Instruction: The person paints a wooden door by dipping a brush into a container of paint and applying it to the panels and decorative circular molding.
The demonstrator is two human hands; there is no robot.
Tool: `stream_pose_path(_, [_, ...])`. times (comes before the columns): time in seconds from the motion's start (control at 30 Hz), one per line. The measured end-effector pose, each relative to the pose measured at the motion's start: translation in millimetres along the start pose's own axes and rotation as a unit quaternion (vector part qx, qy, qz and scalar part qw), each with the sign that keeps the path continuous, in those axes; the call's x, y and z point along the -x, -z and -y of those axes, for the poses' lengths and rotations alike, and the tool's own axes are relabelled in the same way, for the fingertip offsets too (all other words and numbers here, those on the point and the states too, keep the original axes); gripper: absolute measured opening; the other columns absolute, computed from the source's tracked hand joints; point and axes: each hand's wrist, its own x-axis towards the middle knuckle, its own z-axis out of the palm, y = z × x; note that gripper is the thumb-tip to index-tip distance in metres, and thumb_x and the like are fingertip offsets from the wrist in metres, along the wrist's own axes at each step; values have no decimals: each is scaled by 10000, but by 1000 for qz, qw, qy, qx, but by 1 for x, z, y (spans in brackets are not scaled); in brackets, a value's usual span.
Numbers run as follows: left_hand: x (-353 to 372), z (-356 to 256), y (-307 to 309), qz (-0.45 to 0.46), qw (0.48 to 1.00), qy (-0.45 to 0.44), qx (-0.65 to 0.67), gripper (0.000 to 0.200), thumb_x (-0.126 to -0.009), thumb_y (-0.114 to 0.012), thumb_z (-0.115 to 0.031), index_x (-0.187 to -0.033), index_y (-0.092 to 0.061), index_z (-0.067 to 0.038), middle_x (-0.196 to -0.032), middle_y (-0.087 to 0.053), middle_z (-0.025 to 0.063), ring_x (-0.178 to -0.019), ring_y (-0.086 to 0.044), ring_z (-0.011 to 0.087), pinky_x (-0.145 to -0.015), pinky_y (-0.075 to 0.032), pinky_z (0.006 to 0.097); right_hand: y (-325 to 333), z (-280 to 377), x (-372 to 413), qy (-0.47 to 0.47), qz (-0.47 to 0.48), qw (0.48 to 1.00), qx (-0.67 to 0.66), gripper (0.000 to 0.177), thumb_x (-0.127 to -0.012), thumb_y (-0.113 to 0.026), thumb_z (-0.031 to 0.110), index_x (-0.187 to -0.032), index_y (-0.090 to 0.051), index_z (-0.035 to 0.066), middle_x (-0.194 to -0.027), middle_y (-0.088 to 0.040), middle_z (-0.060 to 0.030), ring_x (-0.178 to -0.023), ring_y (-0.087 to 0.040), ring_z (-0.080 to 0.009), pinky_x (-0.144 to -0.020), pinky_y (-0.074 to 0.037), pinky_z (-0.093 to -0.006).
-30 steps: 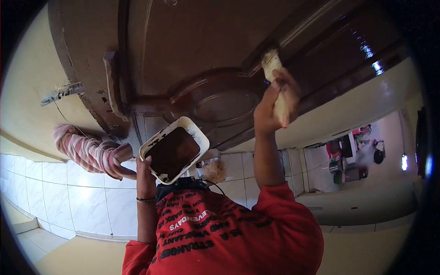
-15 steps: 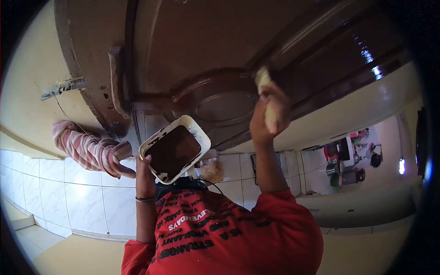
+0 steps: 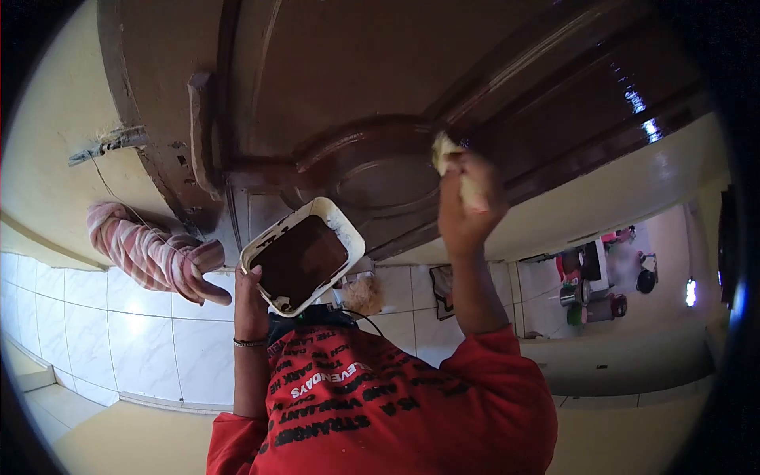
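My left hand (image 3: 252,305) grips the near left rim of a white plastic container (image 3: 354,237), its thumb over the edge. Dark brown liquid (image 3: 302,260) lies inside, with smears on the inner walls. To the right, my right hand (image 3: 473,202) is closed round a pale brush (image 3: 443,152), somewhat blurred. The brush tip is at the curved moulding of a dark brown panelled door (image 3: 356,79); whether it touches cannot be made out. Parts of the door look glossy.
A pink and white striped cloth (image 3: 142,249) hangs at the left by a door handle (image 3: 203,134). A metal latch (image 3: 111,146) sits on the frame. White floor tiles (image 3: 142,340) lie below. Pots (image 3: 606,307) stand at the far right.
My right hand and the brush have shifted slightly down, the brush tip moving a little left along the door. My left hand and the container have hardly moved.
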Motion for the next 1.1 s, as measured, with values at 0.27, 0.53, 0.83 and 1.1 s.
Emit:
stream_pose_path(0.27, [-5,3,3,3,999,31,-9,466,-930,-550,-267,-1327,-429,-55,-1265,-541,92,-1162,-532,191,-974,-436,337,-9,1,-39,-33,-140,989,-17,131,-836,-720,23,-940,-641,12,-902,-679,-99,-797,-676,-208,-710,-545,-327])
stream_pose_path(0.53, [-5,1,-1,0,1000,20,-12,523,-914,-560,-295,-1357,-409,-61,-1259,-535,68,-1175,-511,177,-958,-439,321,-3,20,-16,-214,-75,953,-199,178,-805,-767,64,-931,-651,18,-899,-690,-84,-825,-668,-143,-713,-527,-297])
stream_pose_path(0.83, [2,-18,-39,5,998,53,-29,538,-896,-575,-221,-1371,-383,-57,-1264,-525,75,-1178,-514,183,-967,-434,317,-26,34,45,-260,425,853,-155,322,-832,-743,230,-1023,-666,-18,-851,-709,-111,-771,-667,-156,-726,-514,-295])
stream_pose_path(1.1, [4,-16,-50,21,998,60,-28,551,-900,-574,-209,-1381,-363,-41,-1272,-519,86,-1184,-519,188,-982,-432,326,-28,30,66,-268,427,853,-136,283,-830,-730,279,-949,-695,25,-832,-700,-154,-769,-694,-297,-675,-521,-343])
